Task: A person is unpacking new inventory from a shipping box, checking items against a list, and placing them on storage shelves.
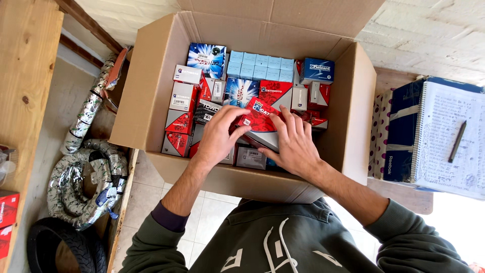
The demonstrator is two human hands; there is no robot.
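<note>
Both hands in open brown cardboard carton, packed with small red, blue and grey boxes. Left hand and right hand share a flat red-and-grey cardboard box: left grip closed on its left edge, right grip closed on its right side, fingers on top. Box sits tilted above the packed layer, centre-front of carton. Spiral notebook with dark pen lies right of carton.

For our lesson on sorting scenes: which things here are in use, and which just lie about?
In use: left hand, right hand, red box, cardboard carton.
Lying about: notebook, pen, foil-wrapped tubes, tyre.
</note>
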